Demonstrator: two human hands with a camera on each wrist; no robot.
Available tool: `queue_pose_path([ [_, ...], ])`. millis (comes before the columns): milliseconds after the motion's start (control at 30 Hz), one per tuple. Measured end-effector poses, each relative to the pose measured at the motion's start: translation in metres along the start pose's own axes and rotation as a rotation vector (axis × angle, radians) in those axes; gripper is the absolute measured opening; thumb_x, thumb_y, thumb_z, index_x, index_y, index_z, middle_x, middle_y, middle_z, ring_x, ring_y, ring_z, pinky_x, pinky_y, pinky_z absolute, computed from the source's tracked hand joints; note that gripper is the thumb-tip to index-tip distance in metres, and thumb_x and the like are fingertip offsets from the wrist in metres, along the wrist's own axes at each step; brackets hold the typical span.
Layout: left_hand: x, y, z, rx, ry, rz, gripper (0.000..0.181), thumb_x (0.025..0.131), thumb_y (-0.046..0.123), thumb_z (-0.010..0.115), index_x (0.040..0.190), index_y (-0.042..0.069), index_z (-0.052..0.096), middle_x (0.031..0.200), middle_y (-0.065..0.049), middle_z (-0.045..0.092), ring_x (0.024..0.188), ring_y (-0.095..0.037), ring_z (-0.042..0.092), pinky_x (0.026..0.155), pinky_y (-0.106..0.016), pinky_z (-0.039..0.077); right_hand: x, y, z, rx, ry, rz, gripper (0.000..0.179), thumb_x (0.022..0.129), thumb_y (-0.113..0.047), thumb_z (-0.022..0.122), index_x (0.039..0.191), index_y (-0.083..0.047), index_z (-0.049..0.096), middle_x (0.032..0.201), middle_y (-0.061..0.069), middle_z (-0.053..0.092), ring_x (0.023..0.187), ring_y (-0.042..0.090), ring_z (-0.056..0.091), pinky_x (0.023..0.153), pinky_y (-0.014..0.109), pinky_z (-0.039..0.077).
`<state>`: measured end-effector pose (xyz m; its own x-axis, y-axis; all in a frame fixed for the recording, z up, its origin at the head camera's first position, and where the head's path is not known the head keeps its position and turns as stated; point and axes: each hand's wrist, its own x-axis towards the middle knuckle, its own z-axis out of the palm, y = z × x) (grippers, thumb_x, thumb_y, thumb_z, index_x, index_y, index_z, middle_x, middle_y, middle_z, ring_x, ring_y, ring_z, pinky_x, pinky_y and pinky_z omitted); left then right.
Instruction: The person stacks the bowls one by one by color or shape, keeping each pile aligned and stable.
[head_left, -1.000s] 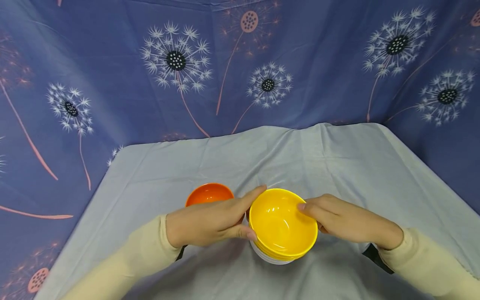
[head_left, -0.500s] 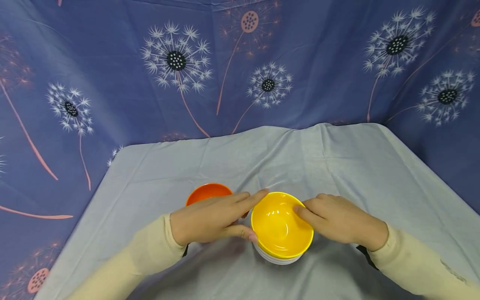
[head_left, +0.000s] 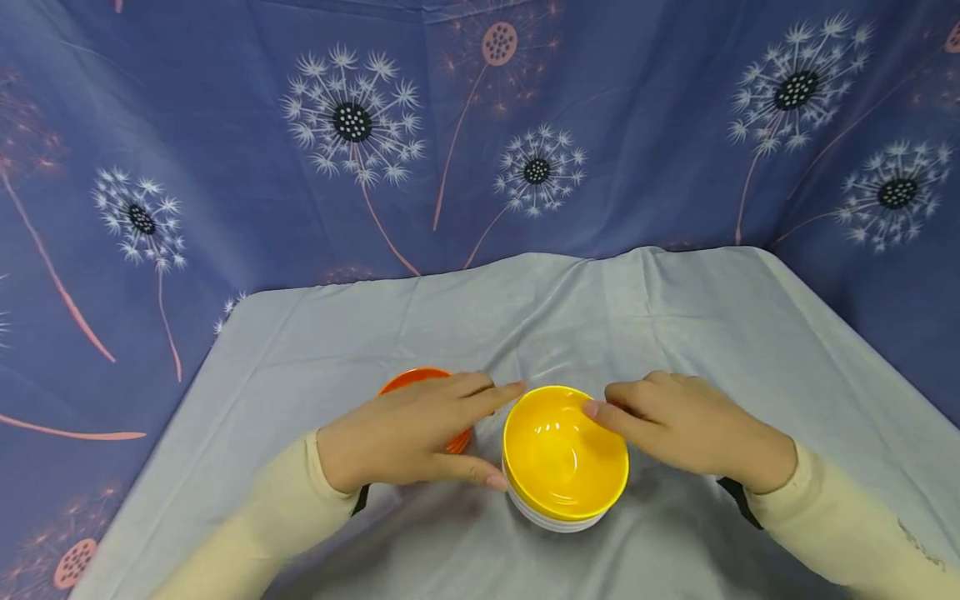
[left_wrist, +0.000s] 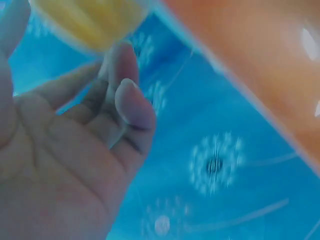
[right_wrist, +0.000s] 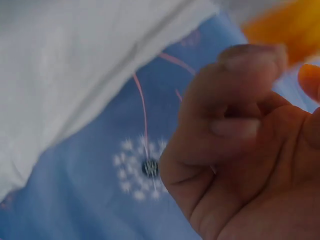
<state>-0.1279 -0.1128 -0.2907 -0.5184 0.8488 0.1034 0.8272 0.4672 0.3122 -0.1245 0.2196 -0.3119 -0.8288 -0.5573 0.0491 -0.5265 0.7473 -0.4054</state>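
A glossy yellow bowl (head_left: 566, 454) sits slightly tilted in a white ribbed bowl (head_left: 558, 525), which shows below its front rim. My left hand (head_left: 420, 429) lies left of the stack, fingers extended and thumb apart, the tips right at the bowl's side. Behind that hand an orange bowl (head_left: 412, 379) is partly hidden. My right hand (head_left: 693, 429) is at the right rim, thumb reaching over the inside and fingers loosely bent outside. In the right wrist view those fingers (right_wrist: 235, 95) are bent close beside the blurred yellow bowl (right_wrist: 295, 25).
The bowls stand on a table draped in a wrinkled grey cloth (head_left: 337, 333). Blue curtain fabric (head_left: 637, 167) with dandelion prints encloses the back and sides. In the left wrist view the orange bowl (left_wrist: 260, 55) looms close at the upper right.
The yellow bowl has settled slightly lower and to the front into the white one. My left hand has drawn back left from it, and my right-hand fingers have risen and loosened.
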Motion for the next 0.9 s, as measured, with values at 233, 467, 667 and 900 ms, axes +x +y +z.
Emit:
queue_pose_path([
  [233,-0.024,-0.02,-0.04,0.045,0.194,-0.182,0.063,0.099,0.049,0.076,0.151,0.018,0.061,0.134,0.005,0.061,0.114,-0.014,0.063,0.091,-0.038,0.056,0.0,0.004,-0.035,0.048,0.107,0.026,0.042,0.114,-0.041,0.051,0.076,-0.025,0.051,0.059,-0.013,0.036,0.05,0.005,0.038,0.05,0.027,0.035],
  [467,-0.04,-0.055,-0.04,-0.064,0.14,-0.394,0.062,0.099,0.054,0.073,0.148,0.017,0.063,0.137,0.002,0.065,0.117,-0.02,0.066,0.086,-0.043,0.057,0.014,0.005,-0.04,0.13,0.069,0.035,0.038,0.115,-0.041,0.048,0.082,-0.024,0.057,0.069,-0.006,0.054,0.056,0.012,0.053,0.055,0.03,0.044],
  [667,-0.043,-0.093,-0.032,-0.194,0.045,-0.441,0.045,0.106,0.038,0.069,0.141,0.01,0.067,0.11,-0.002,0.077,0.095,-0.017,0.072,0.087,-0.046,0.059,0.047,0.007,-0.035,0.243,-0.106,-0.025,0.032,0.115,-0.04,0.049,0.096,-0.018,0.062,0.078,0.0,0.059,0.063,0.019,0.059,0.062,0.033,0.049],
  [900,-0.042,-0.11,-0.027,-0.397,-0.107,-0.549,0.052,0.106,0.04,0.067,0.145,0.007,0.063,0.099,0.0,0.078,0.079,-0.017,0.075,0.074,-0.042,0.058,0.103,0.006,-0.018,0.348,-0.382,-0.038,0.043,0.114,-0.043,0.049,0.139,-0.009,0.056,0.102,0.009,0.069,0.084,0.024,0.069,0.074,0.042,0.055],
])
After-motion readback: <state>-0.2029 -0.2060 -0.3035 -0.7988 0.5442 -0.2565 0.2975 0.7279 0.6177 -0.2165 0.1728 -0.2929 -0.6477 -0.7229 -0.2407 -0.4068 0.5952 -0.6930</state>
